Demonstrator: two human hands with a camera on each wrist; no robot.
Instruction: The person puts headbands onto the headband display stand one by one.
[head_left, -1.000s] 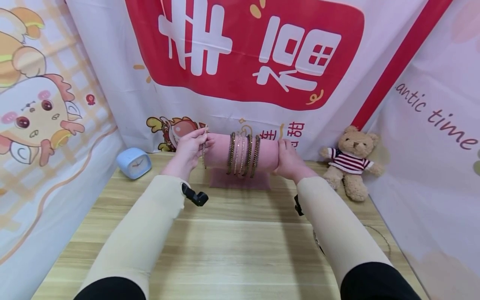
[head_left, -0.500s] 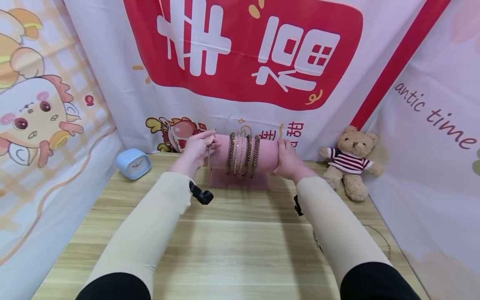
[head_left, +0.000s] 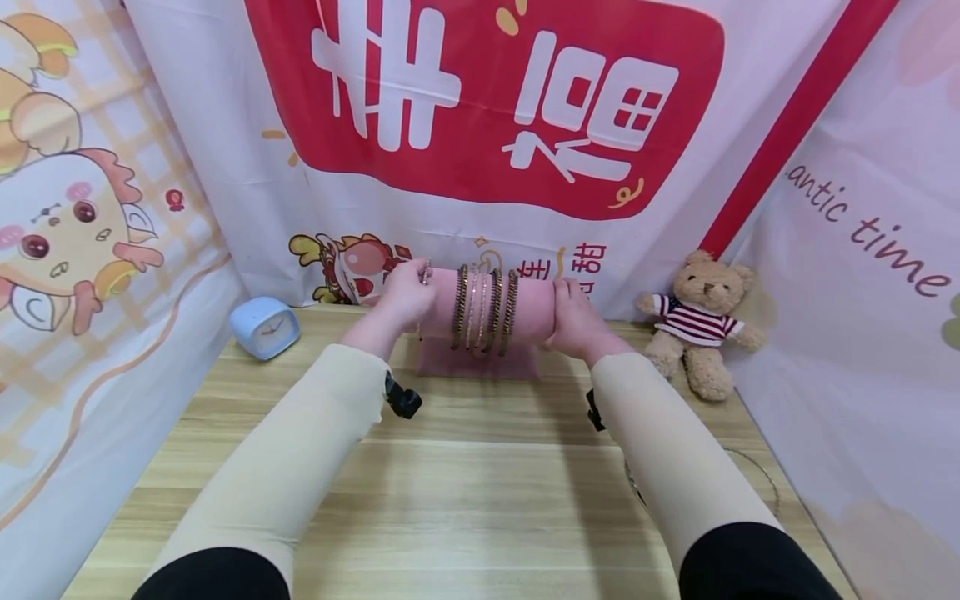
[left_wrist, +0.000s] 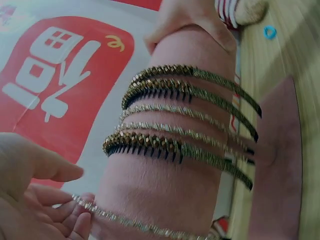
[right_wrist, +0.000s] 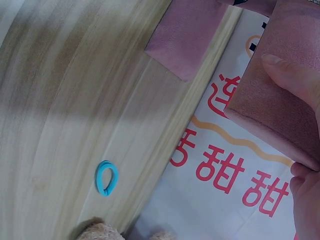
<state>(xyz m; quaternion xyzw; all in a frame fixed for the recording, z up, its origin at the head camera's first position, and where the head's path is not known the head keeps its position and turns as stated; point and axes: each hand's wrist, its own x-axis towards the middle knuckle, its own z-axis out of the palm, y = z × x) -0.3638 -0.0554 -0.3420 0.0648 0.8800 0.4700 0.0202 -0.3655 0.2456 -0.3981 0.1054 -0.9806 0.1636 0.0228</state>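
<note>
Left hand [head_left: 405, 296] shifted inward, holding headband [left_wrist: 120, 218]; right hand [head_left: 576, 321] grips roll [head_left: 534, 310]; only wrist views show turquoise ring [right_wrist: 99, 179].

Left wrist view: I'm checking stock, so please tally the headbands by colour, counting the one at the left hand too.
Dark bronze headbands: 3
Pale headbands: 3, including the one at the left hand
Total: 6
</note>
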